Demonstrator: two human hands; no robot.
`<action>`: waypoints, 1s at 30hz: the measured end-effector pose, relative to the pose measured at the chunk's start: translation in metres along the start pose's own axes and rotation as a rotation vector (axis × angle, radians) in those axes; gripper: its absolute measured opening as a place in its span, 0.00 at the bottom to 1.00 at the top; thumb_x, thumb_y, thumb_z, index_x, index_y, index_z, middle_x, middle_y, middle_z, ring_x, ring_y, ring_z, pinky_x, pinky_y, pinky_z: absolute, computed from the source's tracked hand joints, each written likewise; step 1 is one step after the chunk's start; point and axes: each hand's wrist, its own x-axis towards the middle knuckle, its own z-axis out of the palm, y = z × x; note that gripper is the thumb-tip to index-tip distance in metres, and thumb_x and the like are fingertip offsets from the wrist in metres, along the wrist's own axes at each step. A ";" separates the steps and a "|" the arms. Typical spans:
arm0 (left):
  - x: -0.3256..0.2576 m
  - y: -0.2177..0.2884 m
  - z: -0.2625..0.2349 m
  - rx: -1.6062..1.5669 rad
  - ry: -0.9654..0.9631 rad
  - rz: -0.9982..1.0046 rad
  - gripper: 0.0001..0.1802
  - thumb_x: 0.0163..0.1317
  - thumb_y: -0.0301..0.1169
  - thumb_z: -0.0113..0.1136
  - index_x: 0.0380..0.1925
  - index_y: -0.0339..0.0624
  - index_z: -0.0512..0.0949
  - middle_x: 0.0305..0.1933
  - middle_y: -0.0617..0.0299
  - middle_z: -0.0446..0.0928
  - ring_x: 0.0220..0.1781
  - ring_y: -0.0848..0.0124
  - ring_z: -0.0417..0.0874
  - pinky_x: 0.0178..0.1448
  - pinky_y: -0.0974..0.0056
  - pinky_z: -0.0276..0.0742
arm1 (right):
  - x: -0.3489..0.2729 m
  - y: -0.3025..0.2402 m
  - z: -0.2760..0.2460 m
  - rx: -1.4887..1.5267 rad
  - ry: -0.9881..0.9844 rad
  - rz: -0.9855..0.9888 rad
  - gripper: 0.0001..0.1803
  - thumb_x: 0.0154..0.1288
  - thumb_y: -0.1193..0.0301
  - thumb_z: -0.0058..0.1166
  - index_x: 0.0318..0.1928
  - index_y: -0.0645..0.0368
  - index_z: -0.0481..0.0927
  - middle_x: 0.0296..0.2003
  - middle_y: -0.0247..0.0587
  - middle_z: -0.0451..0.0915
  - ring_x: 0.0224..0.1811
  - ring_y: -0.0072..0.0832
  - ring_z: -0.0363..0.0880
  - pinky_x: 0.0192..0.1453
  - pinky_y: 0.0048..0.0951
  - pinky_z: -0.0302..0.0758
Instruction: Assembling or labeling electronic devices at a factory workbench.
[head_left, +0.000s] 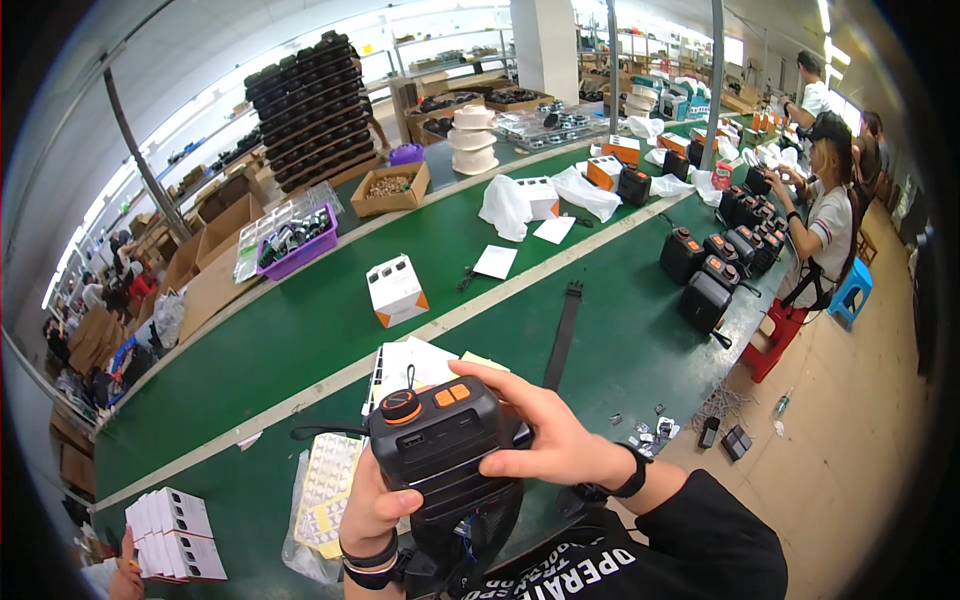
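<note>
Radio [440, 440], black with an orange knob and orange buttons, held upright over the near edge of the green table [330, 330], clamped between both hands. Left hand [375, 510] wraps the radio's lower left side, fingers curled onto its front; right hand [545, 440] grips the right side, fingers laid across the top by the buttons. Risk: the radio hangs off the table edge, so a loosened grip would drop it to the floor, and the dangling cord [330, 433] left of the radio could snag the sticker sheet [325, 490] below it. Radio's back and bottom hidden; thumbs partly covered; far benches too small to read.
</note>
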 end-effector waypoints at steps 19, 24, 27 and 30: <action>0.024 -0.032 -0.105 1.423 -0.003 -0.107 0.47 0.40 0.41 0.70 0.57 0.30 0.58 0.56 0.36 0.61 0.59 0.45 0.61 0.62 0.54 0.59 | 0.168 0.230 -0.124 -0.834 0.562 0.266 0.32 0.45 0.71 0.61 0.45 0.70 0.56 0.42 0.66 0.67 0.44 0.59 0.72 0.46 0.46 0.73; 0.032 -0.029 -0.103 1.391 -0.166 -0.203 0.43 0.41 0.42 0.68 0.54 0.33 0.60 0.51 0.37 0.66 0.48 0.47 0.72 0.51 0.56 0.72 | 0.162 0.234 -0.103 -0.819 0.556 0.126 0.27 0.41 0.75 0.58 0.45 0.65 0.64 0.39 0.60 0.67 0.38 0.53 0.73 0.41 0.44 0.72; 0.036 -0.023 -0.089 1.299 -0.255 -0.349 0.54 0.31 0.43 0.74 0.58 0.33 0.57 0.55 0.36 0.63 0.54 0.44 0.67 0.60 0.57 0.64 | 0.137 0.213 -0.082 -0.824 0.272 0.133 0.28 0.44 0.73 0.59 0.48 0.60 0.62 0.44 0.54 0.63 0.42 0.53 0.71 0.45 0.43 0.71; 0.035 -0.043 -0.111 1.484 -0.171 -0.420 0.59 0.31 0.45 0.74 0.61 0.33 0.51 0.57 0.36 0.61 0.60 0.44 0.60 0.62 0.54 0.60 | 0.105 0.180 -0.056 -0.721 0.079 0.028 0.28 0.48 0.73 0.55 0.50 0.61 0.60 0.42 0.52 0.62 0.42 0.50 0.69 0.43 0.43 0.69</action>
